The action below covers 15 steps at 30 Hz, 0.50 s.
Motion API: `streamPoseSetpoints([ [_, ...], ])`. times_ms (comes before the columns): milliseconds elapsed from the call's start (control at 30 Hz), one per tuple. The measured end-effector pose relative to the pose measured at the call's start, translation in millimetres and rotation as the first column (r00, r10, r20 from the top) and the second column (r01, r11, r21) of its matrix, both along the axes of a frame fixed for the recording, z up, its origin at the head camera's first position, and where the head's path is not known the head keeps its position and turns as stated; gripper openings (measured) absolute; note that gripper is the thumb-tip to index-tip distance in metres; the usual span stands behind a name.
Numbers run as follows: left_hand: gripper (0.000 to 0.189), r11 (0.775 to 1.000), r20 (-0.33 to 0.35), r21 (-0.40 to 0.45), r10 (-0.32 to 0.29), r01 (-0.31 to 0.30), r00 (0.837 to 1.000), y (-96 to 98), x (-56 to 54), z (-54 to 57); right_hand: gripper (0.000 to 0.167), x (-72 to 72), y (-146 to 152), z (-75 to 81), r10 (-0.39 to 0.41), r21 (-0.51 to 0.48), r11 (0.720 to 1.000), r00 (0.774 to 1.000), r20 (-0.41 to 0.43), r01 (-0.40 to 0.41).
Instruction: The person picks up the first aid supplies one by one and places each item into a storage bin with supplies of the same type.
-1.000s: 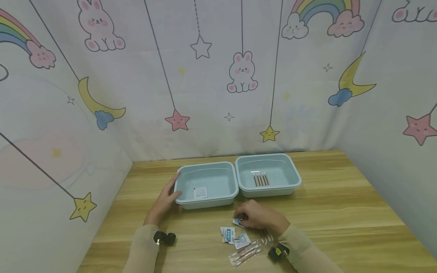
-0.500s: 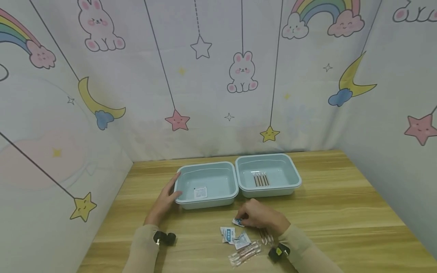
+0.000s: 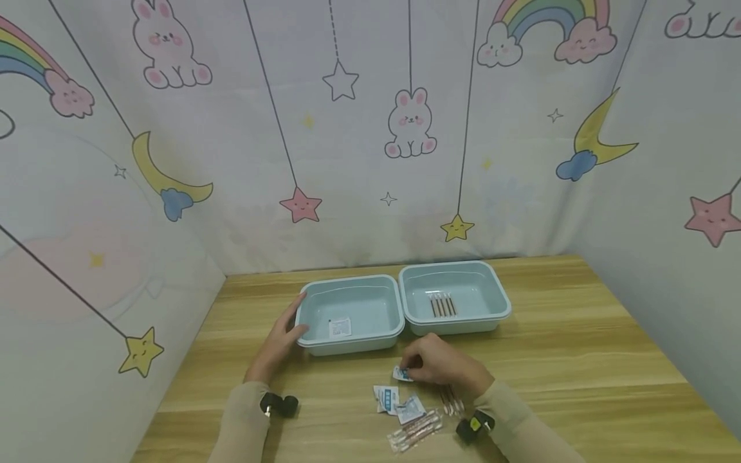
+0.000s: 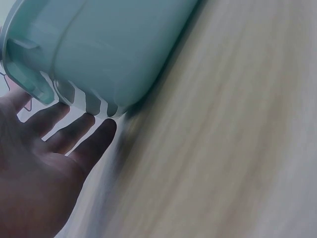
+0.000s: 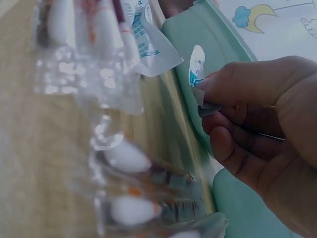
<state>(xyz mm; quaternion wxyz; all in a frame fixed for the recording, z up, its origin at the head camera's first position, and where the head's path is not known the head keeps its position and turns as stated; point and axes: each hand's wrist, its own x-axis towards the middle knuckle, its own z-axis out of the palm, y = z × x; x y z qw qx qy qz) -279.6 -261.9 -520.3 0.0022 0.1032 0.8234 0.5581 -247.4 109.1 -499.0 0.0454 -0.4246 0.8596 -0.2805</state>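
My right hand (image 3: 434,361) pinches a small white-and-blue sachet (image 3: 402,373) between thumb and fingers, just above the table. The right wrist view shows the sachet (image 5: 196,67) sticking out past the thumb tip. At the left bin (image 3: 350,347), pale blue-green plastic, my left hand (image 3: 282,335) rests against the left end. Its fingers (image 4: 94,144) look spread and fairly straight, with the tips on the bin's outer wall. One white sachet (image 3: 340,326) lies inside that bin. The right bin (image 3: 457,326) holds several cotton swabs (image 3: 443,305) in a clear wrapper.
Two more sachets, one blue-and-white (image 3: 386,399) and one pale (image 3: 411,409), lie in front of my right hand. Wrapped swabs (image 3: 415,431) lie nearer me, with another swab pack (image 3: 451,400) under the right wrist. A patterned curtain (image 3: 359,161) hangs behind the wooden table (image 3: 579,360).
My right hand has risen very slightly with the sachet in its pinch. The left hand and both bins stay where they were.
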Motion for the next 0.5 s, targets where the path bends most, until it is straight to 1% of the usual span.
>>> streamPoseSetpoints([
  [233,0.069,1.0,-0.002,0.004,-0.002,0.002,1.0,-0.5,-1.7,-1.3,0.012,-1.2,1,1.6,-0.002,-0.114,0.993,0.999,-0.051,-0.004],
  [333,0.069,1.0,0.004,0.004,-0.006,0.006,1.0,-0.6,-1.3,-0.7,0.013,0.0,0,2.2,-0.016,-0.159,0.987,0.998,-0.053,0.008],
  [400,0.069,1.0,0.013,0.013,-0.01,0.01,1.0,0.2,0.2,2.1,0.012,1.4,-1,3.6,-0.029,-0.181,0.983,0.999,-0.045,0.021],
  [500,0.069,1.0,0.022,0.01,-0.021,0.02,1.0,4.1,7.9,15.7,0.011,3.5,-3,6.4,-0.054,-0.196,0.98,0.998,-0.026,0.048],
])
